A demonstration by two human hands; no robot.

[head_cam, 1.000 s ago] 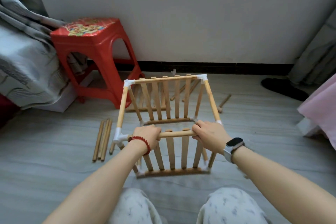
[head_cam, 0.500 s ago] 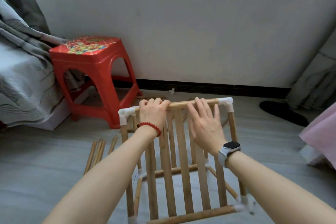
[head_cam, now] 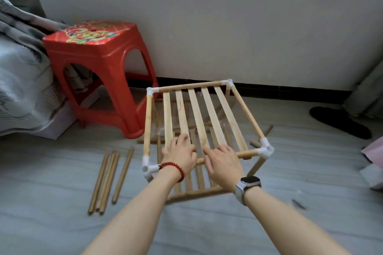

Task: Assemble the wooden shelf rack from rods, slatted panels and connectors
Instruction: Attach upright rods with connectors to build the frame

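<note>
Both hands lie flat on the shelf rack [head_cam: 199, 116], left hand [head_cam: 182, 154] and right hand [head_cam: 222, 162] gripping nothing; spare rods [head_cam: 109, 180] at nine o'clock, red stool [head_cam: 99, 64] at ten.

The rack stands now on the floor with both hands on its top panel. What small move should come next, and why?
Probably press down with both hands, the left hand and the right hand, to seat the top slatted panel. They already rest near its front rod, and the loose rods lie untouched on the floor.
</note>
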